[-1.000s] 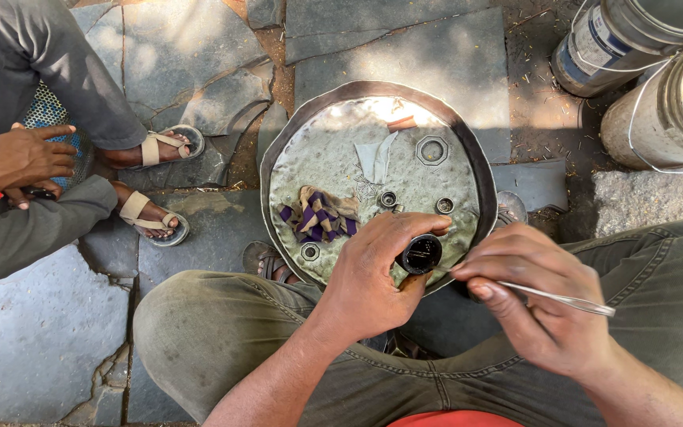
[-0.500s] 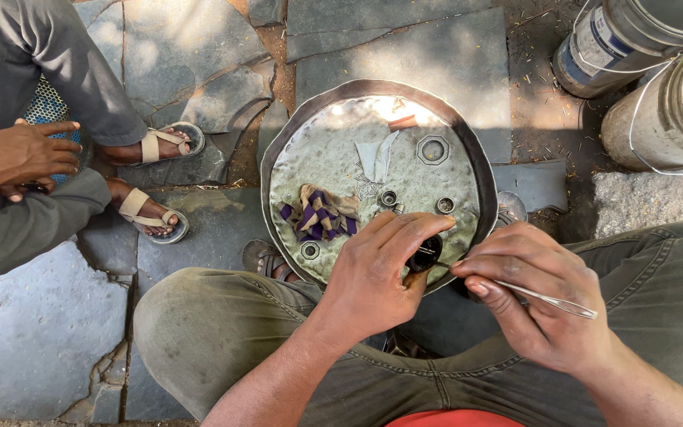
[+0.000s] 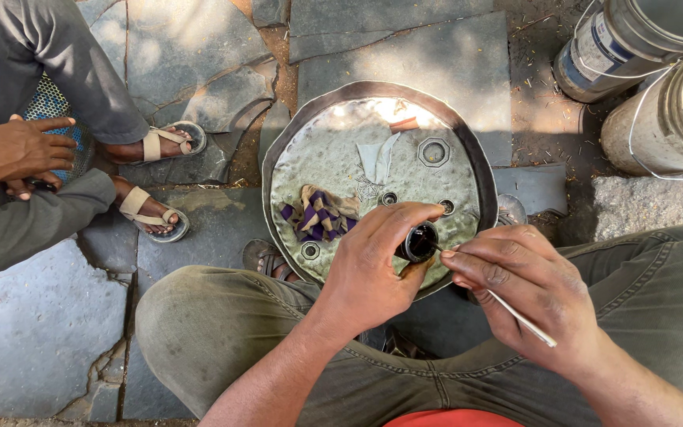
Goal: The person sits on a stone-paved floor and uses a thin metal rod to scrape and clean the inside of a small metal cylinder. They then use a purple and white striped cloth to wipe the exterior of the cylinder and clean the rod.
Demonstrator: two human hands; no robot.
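Left hand point(image 3: 373, 265) has tilted the small dark part point(image 3: 419, 242) toward the stick point(image 3: 515, 312).

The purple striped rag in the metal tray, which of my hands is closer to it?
Left. Your left hand, holding a small dark round part, sits just right of the purple striped rag. Your right hand, holding a thin stick, is farther right, beyond the tray rim.
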